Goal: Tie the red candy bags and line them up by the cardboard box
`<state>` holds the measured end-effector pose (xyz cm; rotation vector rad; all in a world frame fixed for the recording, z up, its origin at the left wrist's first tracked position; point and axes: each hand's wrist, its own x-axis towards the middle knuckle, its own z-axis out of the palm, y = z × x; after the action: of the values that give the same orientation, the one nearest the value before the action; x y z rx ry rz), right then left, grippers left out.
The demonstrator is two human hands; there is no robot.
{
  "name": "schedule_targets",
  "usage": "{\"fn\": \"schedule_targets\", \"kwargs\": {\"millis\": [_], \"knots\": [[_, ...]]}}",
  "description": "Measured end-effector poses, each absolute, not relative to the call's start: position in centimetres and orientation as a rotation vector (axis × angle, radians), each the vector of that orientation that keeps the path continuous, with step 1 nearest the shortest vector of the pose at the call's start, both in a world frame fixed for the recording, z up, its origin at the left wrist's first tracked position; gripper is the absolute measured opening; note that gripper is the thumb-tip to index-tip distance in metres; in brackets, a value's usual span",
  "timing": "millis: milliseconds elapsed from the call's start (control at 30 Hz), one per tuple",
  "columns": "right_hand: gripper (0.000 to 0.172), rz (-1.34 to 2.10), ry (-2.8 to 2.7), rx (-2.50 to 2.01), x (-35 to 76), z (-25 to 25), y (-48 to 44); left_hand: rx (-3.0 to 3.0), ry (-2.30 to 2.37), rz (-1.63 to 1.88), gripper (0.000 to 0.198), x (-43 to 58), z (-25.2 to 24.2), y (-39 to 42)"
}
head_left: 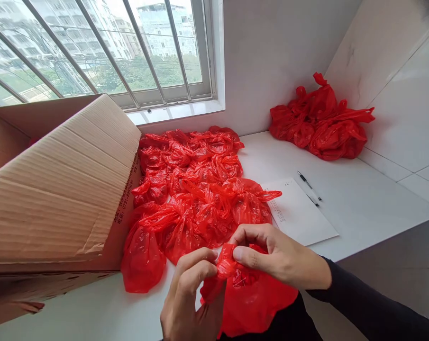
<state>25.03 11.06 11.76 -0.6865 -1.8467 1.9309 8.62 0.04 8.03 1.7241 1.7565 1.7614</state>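
A red plastic bag (251, 303) hangs at the front edge of the table, between my two hands. My left hand (191, 293) pinches the gathered top of it from the left, fingers bent. From the right, my right hand (271, 253) grips the same bunched plastic, its thumb pressed on top. Small contents show dimly inside the bag, too blurred by the plastic to name. Just beyond my hands lie several tied red bags (200, 208) in close rows on the white table. One knotted bag (143, 260) sits at the near left of them.
An open cardboard box (65, 189) stands on the left, against the rows of bags. At the back right corner rests a heap of red bags (321, 123). A white paper sheet (299, 213) and a black pen (308, 184) lie on the table (370, 199). Behind is a barred window (157, 52).
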Motion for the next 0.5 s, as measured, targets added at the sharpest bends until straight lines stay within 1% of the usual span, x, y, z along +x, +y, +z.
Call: {"fn": "schedule_targets", "kwargs": {"millis": [67, 167, 267, 367, 500], "knots": [[0.017, 1.86, -1.861, -0.731, 25.1, 11.7, 11.1, 1.836, 1.771, 1.676, 0.033, 8.0, 8.0, -0.3], [0.015, 1.744, -1.89, -0.813, 25.2, 11.6, 11.0, 2.096, 1.708, 1.592, 0.04, 7.1, 7.8, -0.6], [0.012, 1.638, -1.906, -0.877, 25.4, 11.1, 11.0, 2.251, 1.682, 1.454, 0.04, 6.5, 7.4, -1.2], [0.013, 1.477, -1.88, -0.95, 26.3, 9.9, 11.6, 2.232, 1.832, 1.401, 0.034, 6.0, 7.0, -2.3], [0.02, 1.316, -1.769, -1.103, 28.5, 6.8, 13.3, 2.2, 2.058, 1.359, 0.021, 4.5, 6.0, -4.7]]}}
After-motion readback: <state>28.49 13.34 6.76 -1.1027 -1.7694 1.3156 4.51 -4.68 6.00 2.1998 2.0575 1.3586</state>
